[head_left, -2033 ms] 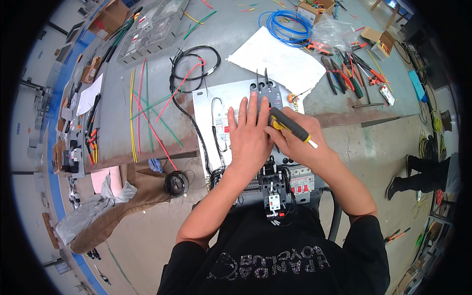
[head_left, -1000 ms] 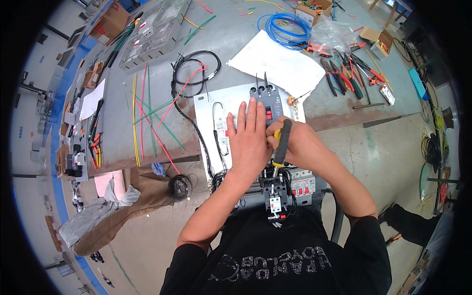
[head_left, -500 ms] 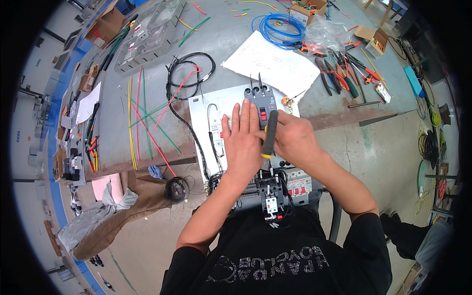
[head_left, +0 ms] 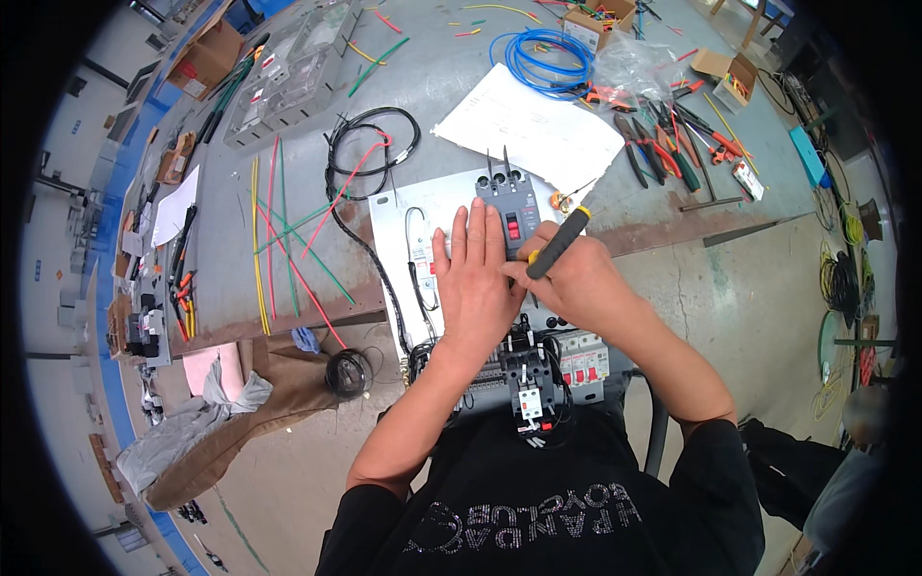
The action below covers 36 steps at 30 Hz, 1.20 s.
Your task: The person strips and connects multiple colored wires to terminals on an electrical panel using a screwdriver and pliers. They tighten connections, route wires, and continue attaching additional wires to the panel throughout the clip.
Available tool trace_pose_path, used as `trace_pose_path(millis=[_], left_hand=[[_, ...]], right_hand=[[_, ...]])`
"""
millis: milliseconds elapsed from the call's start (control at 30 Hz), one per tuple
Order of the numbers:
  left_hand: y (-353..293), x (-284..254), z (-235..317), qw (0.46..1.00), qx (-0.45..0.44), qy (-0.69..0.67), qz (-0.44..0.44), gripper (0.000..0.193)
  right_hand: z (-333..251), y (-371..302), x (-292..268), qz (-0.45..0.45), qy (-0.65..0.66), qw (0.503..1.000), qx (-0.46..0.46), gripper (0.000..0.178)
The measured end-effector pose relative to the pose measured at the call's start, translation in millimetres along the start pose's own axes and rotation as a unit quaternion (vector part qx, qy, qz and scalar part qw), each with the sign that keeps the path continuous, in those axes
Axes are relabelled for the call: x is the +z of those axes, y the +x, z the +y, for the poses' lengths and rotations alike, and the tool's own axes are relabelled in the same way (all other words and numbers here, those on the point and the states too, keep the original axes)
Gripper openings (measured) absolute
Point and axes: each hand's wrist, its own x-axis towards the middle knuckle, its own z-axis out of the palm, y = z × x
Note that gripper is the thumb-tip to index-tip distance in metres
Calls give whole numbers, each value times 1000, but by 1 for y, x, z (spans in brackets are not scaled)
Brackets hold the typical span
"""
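A grey moulded-case circuit breaker (head_left: 519,204) with a red switch sits on a pale metal mounting panel (head_left: 392,226). My left hand (head_left: 473,293) is laid flat, fingers stretched, against the breaker's left side and lower end. My right hand (head_left: 583,288) is closed around a screwdriver (head_left: 560,246) with a black and yellow handle, which leans up to the right. Its tip is hidden by my hands. Closer to my body on the panel are a black contactor assembly (head_left: 528,370) with wires and a row of small breakers (head_left: 584,366) with red switches.
Pliers and cutters (head_left: 663,149) lie at the right of the grey workbench (head_left: 307,216). Paper sheets (head_left: 538,130) and a blue wire coil (head_left: 543,62) are beyond the panel. Coloured wires (head_left: 279,230) and a black cable loop (head_left: 370,149) lie to the left. Another person's leg (head_left: 788,466) shows at right.
The screwdriver handle has swung from nearly upright to leaning up and right, with my right hand turning around it. My left hand stays nearly in place.
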Motion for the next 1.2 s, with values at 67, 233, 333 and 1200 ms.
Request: trace_pose_path(millis=[67, 233, 333, 1200], left_hand=[[1, -1, 1, 1000, 2, -3, 1, 91], [0, -2, 0, 1000, -5, -5, -8, 90], [0, -3, 0, 1000, -6, -16, -12, 91], [-4, 4, 1, 1000, 10, 14, -18, 90]], right_hand=[[-7, 2, -1, 35, -51, 998, 6, 24], [-14, 6, -6, 23, -98, 995, 5, 21], [-10, 5, -4, 20, -1, 1000, 13, 19], [-13, 2, -18, -83, 46, 995, -21, 13]])
